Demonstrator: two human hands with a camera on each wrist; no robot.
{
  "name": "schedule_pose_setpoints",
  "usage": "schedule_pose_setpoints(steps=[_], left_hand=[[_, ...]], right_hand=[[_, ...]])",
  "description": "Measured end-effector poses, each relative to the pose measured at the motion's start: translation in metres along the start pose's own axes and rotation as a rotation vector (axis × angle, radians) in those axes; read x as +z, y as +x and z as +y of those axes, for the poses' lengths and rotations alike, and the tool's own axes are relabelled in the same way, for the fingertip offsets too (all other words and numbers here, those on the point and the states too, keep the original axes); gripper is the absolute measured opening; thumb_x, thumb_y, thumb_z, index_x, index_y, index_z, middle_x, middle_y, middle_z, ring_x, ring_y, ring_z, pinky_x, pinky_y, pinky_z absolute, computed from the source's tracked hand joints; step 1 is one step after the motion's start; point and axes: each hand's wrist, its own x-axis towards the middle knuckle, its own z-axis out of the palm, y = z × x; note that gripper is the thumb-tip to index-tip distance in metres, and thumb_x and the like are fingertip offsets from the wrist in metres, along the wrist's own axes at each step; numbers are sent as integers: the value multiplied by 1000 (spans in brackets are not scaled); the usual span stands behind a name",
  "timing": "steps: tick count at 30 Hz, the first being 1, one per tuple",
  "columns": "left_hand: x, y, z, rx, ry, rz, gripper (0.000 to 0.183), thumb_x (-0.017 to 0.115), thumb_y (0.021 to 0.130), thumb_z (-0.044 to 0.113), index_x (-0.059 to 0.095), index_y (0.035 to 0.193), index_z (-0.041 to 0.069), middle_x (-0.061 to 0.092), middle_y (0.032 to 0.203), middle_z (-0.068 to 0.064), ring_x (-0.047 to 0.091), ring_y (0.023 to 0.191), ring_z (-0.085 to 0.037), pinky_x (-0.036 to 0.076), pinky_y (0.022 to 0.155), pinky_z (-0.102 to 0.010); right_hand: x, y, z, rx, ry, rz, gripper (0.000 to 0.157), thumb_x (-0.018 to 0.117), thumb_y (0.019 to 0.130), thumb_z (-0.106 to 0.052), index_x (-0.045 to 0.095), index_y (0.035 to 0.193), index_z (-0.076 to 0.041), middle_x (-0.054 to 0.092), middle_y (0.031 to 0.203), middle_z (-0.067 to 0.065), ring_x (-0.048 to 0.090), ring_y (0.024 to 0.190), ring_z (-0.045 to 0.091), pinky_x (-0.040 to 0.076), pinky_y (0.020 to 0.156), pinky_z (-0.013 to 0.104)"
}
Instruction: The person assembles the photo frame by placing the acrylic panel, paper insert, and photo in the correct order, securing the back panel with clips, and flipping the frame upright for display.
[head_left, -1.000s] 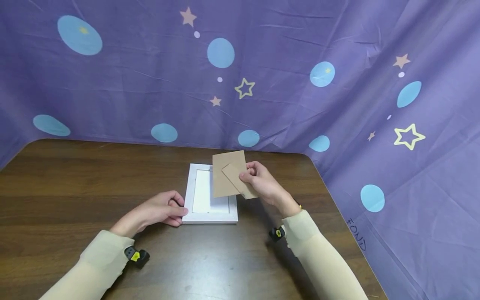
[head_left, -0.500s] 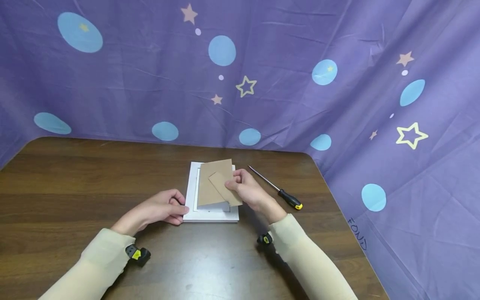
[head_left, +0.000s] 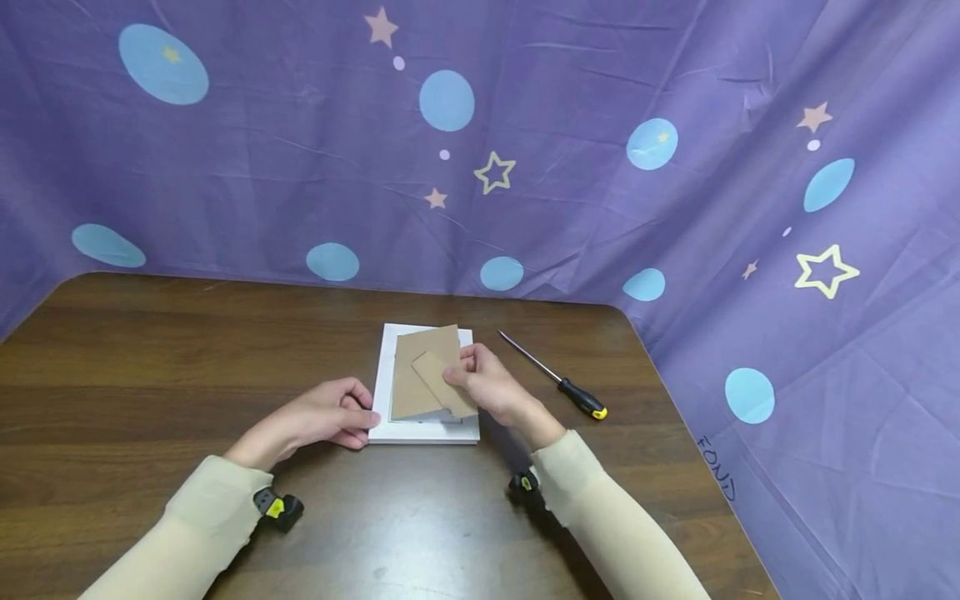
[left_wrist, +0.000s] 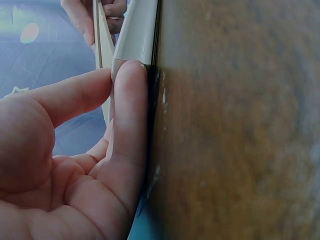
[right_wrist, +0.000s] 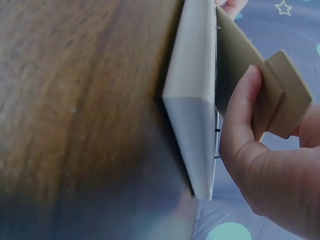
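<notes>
A white picture frame (head_left: 423, 432) lies back side up on the table. My left hand (head_left: 330, 412) grips its near left corner, thumb on top; in the left wrist view a thumb and finger pinch the frame's edge (left_wrist: 137, 35). My right hand (head_left: 491, 385) pinches a brown backing board (head_left: 407, 392) by its right side, with the attached stand leg (head_left: 435, 379) facing up. The board covers much of the frame's opening. In the right wrist view the board (right_wrist: 235, 60) slants up from the frame's back, its near side raised. Small dark tabs (right_wrist: 217, 130) stick out there.
A screwdriver (head_left: 555, 377) with a black and yellow handle lies on the brown wooden table (head_left: 187, 358), right of the frame. A purple curtain (head_left: 570, 217) hangs along the table's back and right edges.
My right hand has brought the backing board left and down over the frame's opening. This uncovered the screwdriver, which the right hand and arm hid before. The left hand has stayed at the corner.
</notes>
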Motion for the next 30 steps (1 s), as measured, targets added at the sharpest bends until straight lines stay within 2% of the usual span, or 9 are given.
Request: schedule_pose_setpoints(steps=[3,5,7,12,15,23,26,30], left_hand=[[0,0,1,1,-5,-2,36,75,97,6,50,118,-9,64,90,-14,71,75,-17,67,71,-31],[1,0,1,1,-8,-1,36,75,97,6,50,118,-9,64,90,-14,71,75,-17,67,71,-31],[1,1,1,0,-6,-1,36,75,97,6,50,118,-9,64,90,-14,71,75,-17,67,71,-31],[0,1,1,-5,5,2,35,75,97,7,50,117,-8,64,90,-14,71,75,-17,67,71,-31],[0,1,1,-5,4,2,35,74,97,6,50,117,-8,63,90,-14,71,75,-17,67,71,-30],[-1,1,0,-6,-9,-1,36,75,97,6,49,118,-9,63,90,-14,71,75,-18,67,72,-31],[-1,1,0,-10,-7,-1,36,75,97,6,49,118,-8,64,91,-14,71,76,-18,67,72,-31],[-2,0,0,-12,-2,-1,36,75,97,6,50,118,-8,64,91,-14,71,76,-18,67,72,-31]], right_hand=[[1,-1,0,-13,-35,6,35,66,99,-5,49,127,5,54,91,1,55,84,14,46,74,24],[1,-2,0,-33,-98,17,35,67,98,-7,49,126,5,53,89,1,52,82,14,44,73,24],[1,-2,1,-57,-206,38,36,69,98,-11,52,126,4,56,87,0,54,81,13,45,72,25],[1,-4,3,-148,-576,95,42,69,99,-24,59,131,1,64,81,0,59,74,14,51,71,30],[2,-4,3,-191,-695,104,47,68,101,-27,60,137,2,65,78,2,60,72,16,54,71,34],[1,-6,-2,-164,-744,33,67,67,101,-28,45,155,6,62,76,1,58,69,14,52,67,30],[-1,-7,-5,-161,-759,-1,73,68,101,-27,40,158,8,62,75,1,58,67,15,52,64,30],[-2,-6,-6,-173,-796,-25,74,69,101,-28,40,158,8,63,73,2,59,66,15,52,65,29]])
